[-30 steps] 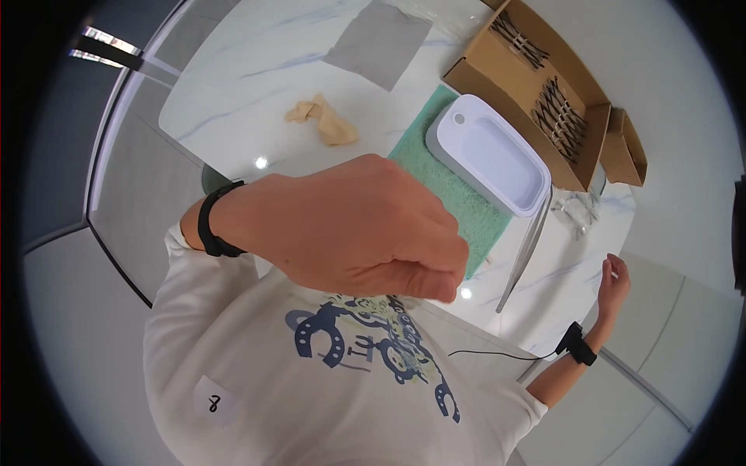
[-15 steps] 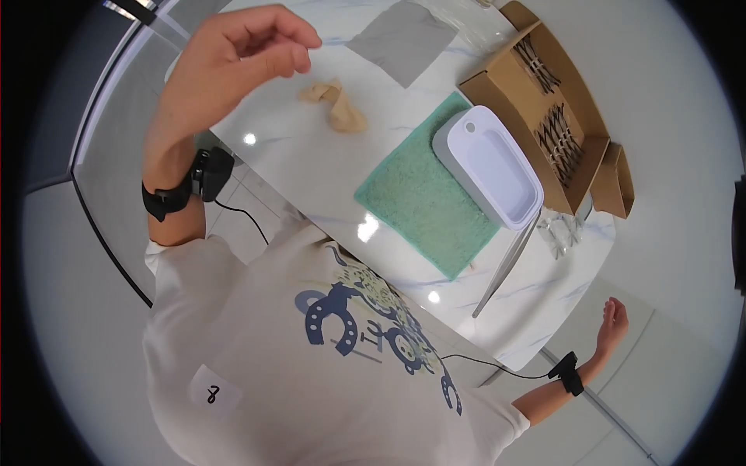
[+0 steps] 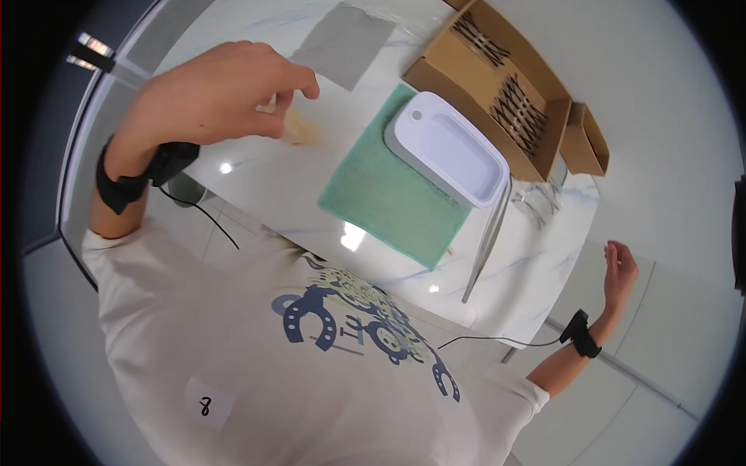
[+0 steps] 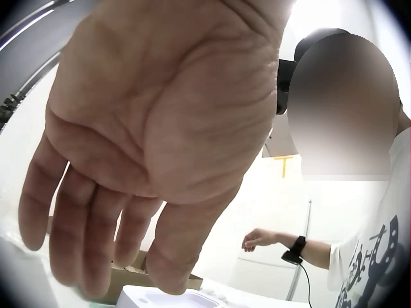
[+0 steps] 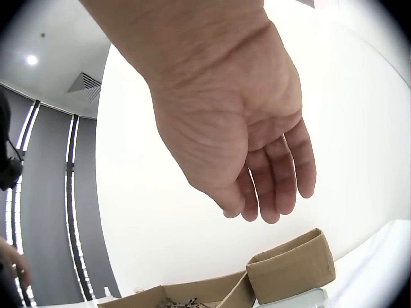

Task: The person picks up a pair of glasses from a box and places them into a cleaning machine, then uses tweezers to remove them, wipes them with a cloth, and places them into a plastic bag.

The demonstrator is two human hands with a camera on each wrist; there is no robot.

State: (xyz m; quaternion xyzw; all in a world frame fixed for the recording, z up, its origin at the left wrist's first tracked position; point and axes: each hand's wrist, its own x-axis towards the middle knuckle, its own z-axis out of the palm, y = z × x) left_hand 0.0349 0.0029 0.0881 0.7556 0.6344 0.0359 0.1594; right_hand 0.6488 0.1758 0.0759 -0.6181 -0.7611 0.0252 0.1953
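Note:
In the head view my left hand (image 3: 214, 93) hovers over the left of the table, fingers loosely bent and nothing gripped. It partly covers a crumpled beige cloth (image 3: 305, 130), which looks blurred beside the thumb. The left wrist view shows that palm with its fingers (image 4: 99, 237) hanging relaxed and bare. My right hand (image 3: 620, 268) is held out past the table's right side, its fingers slightly curled around nothing. Nearest the middle, a pale lavender-white plastic tray (image 3: 454, 151) with a small round hole lies on a green towel (image 3: 392, 202).
Behind the tray stands an open cardboard box (image 3: 544, 109) holding bundles of dark wire-like pieces. Metal tweezers (image 3: 486, 252) lie right of the towel, near clear plastic bags (image 3: 540, 202). A grey sheet (image 3: 346, 46) is at the back. Thin cables run from both wristbands.
My left hand has swung from in front of my chest to the left, then come over the beige cloth. My right hand stays out at the side. The head view has shifted.

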